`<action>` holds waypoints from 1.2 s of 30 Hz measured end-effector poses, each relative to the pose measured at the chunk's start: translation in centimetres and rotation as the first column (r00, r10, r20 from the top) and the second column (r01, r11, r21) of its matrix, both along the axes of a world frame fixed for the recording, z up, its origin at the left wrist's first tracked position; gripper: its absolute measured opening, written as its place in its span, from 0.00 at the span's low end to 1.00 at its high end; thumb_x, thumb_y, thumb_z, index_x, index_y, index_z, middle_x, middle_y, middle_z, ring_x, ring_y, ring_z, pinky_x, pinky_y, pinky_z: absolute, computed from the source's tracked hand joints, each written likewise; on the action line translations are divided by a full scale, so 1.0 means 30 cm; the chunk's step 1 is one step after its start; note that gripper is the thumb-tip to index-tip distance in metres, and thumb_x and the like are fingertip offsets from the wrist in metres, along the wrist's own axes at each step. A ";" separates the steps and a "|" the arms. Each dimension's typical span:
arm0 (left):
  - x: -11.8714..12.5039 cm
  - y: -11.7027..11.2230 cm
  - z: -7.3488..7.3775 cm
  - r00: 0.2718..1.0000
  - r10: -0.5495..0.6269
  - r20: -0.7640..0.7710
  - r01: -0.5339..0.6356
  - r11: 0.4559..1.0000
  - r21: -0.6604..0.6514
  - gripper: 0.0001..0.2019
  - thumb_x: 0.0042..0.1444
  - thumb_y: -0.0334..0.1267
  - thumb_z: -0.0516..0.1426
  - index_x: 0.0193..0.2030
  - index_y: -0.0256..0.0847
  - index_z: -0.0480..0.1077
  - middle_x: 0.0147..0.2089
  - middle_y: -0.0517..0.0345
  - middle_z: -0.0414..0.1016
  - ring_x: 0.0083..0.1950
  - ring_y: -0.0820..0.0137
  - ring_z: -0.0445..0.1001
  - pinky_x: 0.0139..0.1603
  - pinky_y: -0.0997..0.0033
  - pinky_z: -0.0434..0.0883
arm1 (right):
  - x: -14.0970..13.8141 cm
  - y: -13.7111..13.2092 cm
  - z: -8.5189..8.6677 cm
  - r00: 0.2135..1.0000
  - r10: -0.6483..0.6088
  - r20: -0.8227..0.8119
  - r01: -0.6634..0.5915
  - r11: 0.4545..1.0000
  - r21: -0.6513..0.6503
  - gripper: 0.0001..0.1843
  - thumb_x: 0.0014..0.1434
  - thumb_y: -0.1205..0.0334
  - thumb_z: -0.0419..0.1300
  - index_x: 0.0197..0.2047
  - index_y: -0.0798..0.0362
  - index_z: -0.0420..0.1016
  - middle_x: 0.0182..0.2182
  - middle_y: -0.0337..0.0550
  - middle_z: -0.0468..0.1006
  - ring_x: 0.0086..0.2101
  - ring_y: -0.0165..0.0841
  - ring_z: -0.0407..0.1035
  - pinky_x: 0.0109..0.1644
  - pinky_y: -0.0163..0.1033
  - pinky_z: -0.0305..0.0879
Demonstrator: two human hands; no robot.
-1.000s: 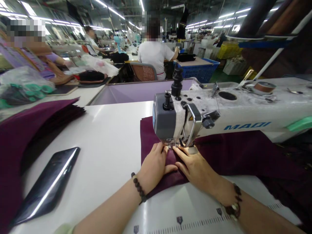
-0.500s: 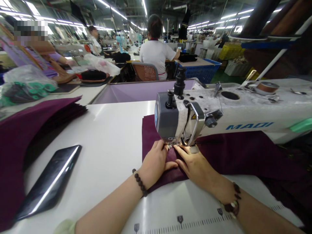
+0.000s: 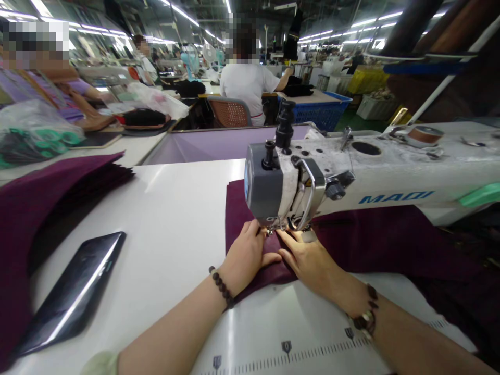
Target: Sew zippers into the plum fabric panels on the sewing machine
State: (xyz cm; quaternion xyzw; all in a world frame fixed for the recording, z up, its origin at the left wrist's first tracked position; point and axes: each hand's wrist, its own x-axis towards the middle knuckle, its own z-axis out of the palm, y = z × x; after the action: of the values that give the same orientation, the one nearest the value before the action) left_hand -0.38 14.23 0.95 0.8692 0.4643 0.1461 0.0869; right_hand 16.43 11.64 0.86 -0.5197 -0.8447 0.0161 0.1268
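Dark maroon fabric [image 3: 237,206] lies flat under the head of a white sewing machine [image 3: 390,174] and stretches off to the right. My left hand [image 3: 245,255] rests on it left of the presser foot [image 3: 270,231], fingers extended and thumb held apart. On the other side of the foot, my right hand [image 3: 312,260] presses the cloth with its fingers spread, one of them wearing a pale band [image 3: 308,236]. Both thumbs point toward each other in front of the foot. The machine head hides some fingertips and the needle area.
A dark phone [image 3: 74,291] lies on the white table [image 3: 175,219] at left, beside a stack of maroon pieces [image 3: 50,192]. A printed ruler scale [image 3: 287,354] runs along the near edge. A person in a white shirt [image 3: 246,86] sits ahead, near a blue crate [image 3: 320,110].
The whole view has shifted slightly up and left. Both hands stay on the cloth in nearly the same place beside the presser foot.
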 end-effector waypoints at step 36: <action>-0.027 -0.140 -0.013 0.987 -0.155 -0.031 0.158 0.982 0.102 0.18 0.56 0.35 0.56 0.52 0.31 0.64 0.56 0.43 0.66 0.56 0.60 0.65 0.57 0.59 0.64 | 0.035 -0.082 -0.024 0.997 0.050 0.066 -0.045 0.996 -0.074 0.24 0.62 0.64 0.44 0.61 0.51 0.54 0.60 0.48 0.53 0.58 0.41 0.48 0.57 0.62 0.46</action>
State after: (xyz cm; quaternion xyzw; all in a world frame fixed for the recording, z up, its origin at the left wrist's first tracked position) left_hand -1.18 10.03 0.54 0.9080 0.3871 0.1530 0.0471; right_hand 17.49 9.17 0.13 -0.5041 -0.8594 0.0320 0.0789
